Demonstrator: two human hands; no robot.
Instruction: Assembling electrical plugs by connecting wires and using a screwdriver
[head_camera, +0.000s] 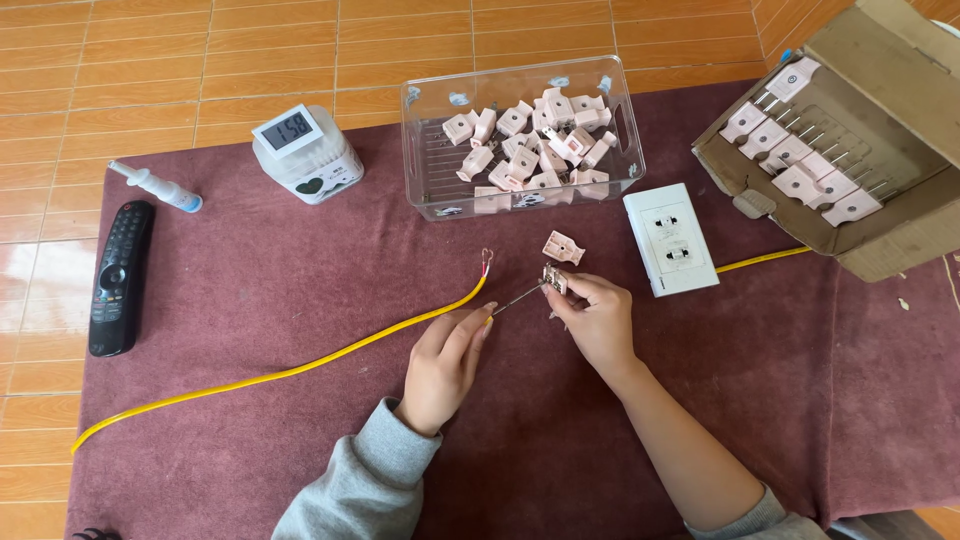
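Maroon mat on tiled floor: right hand (598, 322) grips an open plug (554, 279), left hand (447, 362) pinches a screwdriver (517, 298); yellow cable (300, 369) lies unattached.

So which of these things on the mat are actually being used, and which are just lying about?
In use:
- left hand holding a thin screwdriver
- right hand holding an open plug
- plug cover
- yellow cable
- clear tub of plugs
- cardboard box of plugs

Lying about:
- remote control
- small clock
- spray bottle
- white wall socket
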